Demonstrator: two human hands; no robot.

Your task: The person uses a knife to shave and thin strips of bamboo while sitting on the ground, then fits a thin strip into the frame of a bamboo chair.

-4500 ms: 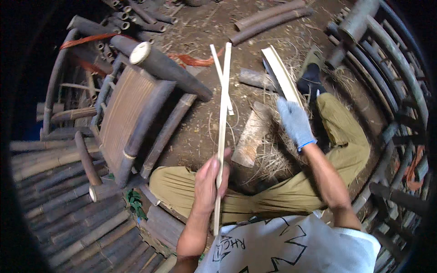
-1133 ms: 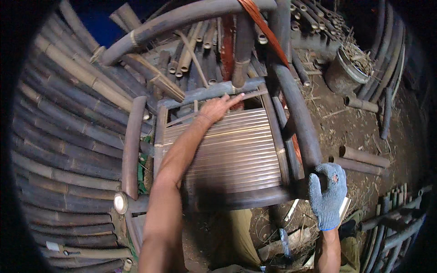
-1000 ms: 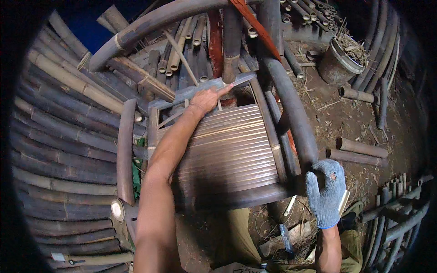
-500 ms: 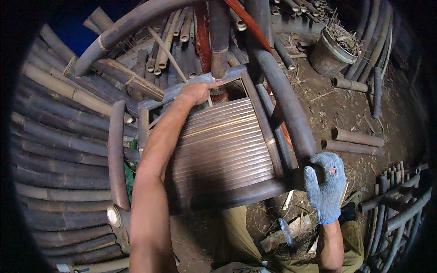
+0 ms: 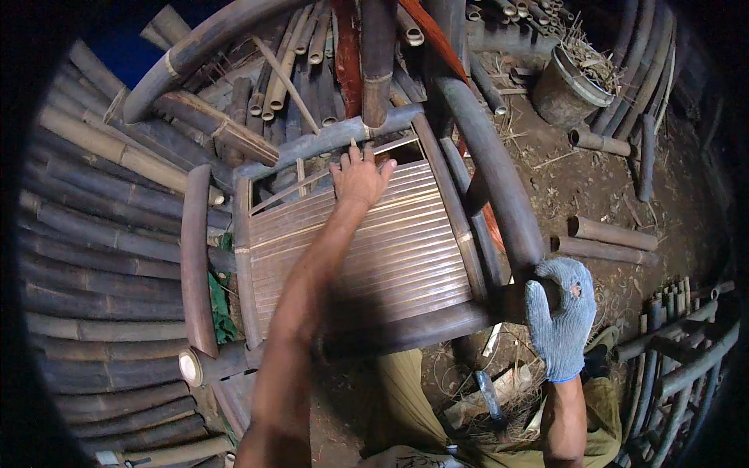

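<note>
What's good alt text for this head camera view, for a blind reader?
A person's bare left hand is over the far end of the slatted seat of a bamboo chair; the gloved right hand is at its near right corner. Bamboo poles line the left; a scrap-filled bucket is upper right.

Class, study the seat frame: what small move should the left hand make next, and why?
Probably draw the thin strip toward the laid slats, its right end most: the bare left hand is over that strip, and a dark gap, wider toward the right, appears between strip and slats.
</note>
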